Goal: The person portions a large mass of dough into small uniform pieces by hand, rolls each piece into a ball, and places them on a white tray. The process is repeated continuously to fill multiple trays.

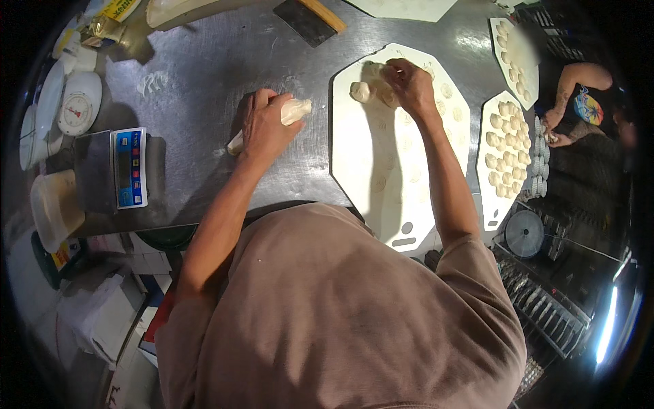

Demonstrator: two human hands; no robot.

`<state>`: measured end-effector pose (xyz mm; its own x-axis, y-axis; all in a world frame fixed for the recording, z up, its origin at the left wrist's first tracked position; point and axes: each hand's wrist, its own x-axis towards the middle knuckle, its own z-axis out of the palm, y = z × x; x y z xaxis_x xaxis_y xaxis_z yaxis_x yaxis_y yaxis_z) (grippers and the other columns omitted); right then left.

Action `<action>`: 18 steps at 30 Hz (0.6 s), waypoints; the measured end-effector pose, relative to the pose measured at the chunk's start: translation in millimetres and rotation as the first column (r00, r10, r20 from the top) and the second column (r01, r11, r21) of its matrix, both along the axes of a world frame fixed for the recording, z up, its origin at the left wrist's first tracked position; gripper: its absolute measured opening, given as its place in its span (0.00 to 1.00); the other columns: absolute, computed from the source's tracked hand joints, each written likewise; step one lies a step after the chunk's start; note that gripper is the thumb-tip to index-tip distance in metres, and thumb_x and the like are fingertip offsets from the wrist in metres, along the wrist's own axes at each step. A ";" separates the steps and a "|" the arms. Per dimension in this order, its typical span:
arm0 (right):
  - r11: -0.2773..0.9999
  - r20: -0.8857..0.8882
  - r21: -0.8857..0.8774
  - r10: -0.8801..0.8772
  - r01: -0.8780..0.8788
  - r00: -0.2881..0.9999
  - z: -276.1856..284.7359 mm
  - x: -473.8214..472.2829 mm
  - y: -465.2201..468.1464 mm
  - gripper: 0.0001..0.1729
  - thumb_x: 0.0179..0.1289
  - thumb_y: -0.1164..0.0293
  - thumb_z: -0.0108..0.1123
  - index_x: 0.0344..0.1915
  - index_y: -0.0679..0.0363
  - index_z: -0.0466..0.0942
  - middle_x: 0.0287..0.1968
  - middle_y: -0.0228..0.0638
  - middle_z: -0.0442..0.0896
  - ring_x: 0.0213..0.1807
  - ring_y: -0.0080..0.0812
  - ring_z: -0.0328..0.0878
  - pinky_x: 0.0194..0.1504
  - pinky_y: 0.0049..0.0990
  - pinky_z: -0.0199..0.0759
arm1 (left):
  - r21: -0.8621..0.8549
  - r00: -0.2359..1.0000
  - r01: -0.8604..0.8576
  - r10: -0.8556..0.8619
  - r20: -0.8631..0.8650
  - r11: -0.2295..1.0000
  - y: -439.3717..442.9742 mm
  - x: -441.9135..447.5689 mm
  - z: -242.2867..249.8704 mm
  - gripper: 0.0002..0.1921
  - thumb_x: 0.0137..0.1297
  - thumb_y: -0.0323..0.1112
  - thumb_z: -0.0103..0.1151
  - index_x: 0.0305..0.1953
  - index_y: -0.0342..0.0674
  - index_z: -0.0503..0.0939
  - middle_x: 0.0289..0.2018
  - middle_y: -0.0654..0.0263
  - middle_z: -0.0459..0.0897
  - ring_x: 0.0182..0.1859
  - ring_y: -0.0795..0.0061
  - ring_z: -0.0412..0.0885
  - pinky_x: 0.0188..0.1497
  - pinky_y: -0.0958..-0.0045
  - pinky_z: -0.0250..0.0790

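My left hand (270,125) grips a soft roll of pale dough (295,111) over the steel table; one end shows past the thumb, the other below the palm. My right hand (409,84) is over the upper part of a white board (352,148) marked with rings. Its fingers are bent together, and whether they hold a dough piece cannot be seen. Just left of that hand a lump of dough (360,92) rests on the board, and more dough lies partly hidden in shadow beside the fingers.
A dough scraper (311,23) with a wooden handle lies at the table's back. Left are a digital scale (131,168), a dial scale (78,111) and a plastic tub (59,207). At right, another board (488,199) bears several dough pieces; beyond it a co-worker's hands (556,128) are near fluted cups (539,166).
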<state>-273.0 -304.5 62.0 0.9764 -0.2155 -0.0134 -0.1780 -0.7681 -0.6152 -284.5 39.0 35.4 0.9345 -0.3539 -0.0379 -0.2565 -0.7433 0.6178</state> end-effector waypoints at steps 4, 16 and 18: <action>0.977 0.087 -0.185 0.122 -0.104 0.989 -25.6 14.2 -12.6 0.17 0.74 0.61 0.68 0.54 0.60 0.90 0.52 0.53 0.89 0.52 0.52 0.86 0.56 0.44 0.80 | -0.001 0.999 0.028 -0.028 0.038 1.000 0.8 5.7 4.9 0.32 0.56 0.39 0.83 0.63 0.41 0.85 0.57 0.59 0.81 0.61 0.58 0.77 0.67 0.57 0.72; 0.929 -0.007 0.282 0.254 -0.242 0.967 20.7 -57.7 206.3 0.24 0.77 0.52 0.62 0.43 0.67 0.84 0.41 0.60 0.89 0.42 0.66 0.88 0.43 0.53 0.82 | -0.464 0.997 -0.014 -0.025 -0.077 0.886 30.6 -27.6 22.1 0.41 0.58 0.31 0.78 0.74 0.40 0.71 0.55 0.50 0.89 0.55 0.51 0.88 0.61 0.56 0.79; 0.938 0.102 0.300 0.150 -0.174 0.983 1.0 -60.6 218.7 0.23 0.78 0.54 0.60 0.42 0.66 0.84 0.35 0.60 0.88 0.39 0.67 0.87 0.41 0.53 0.81 | -0.456 1.000 -0.018 0.019 -0.001 0.890 26.3 -32.1 32.0 0.38 0.60 0.31 0.75 0.73 0.39 0.72 0.53 0.49 0.90 0.55 0.49 0.89 0.61 0.55 0.79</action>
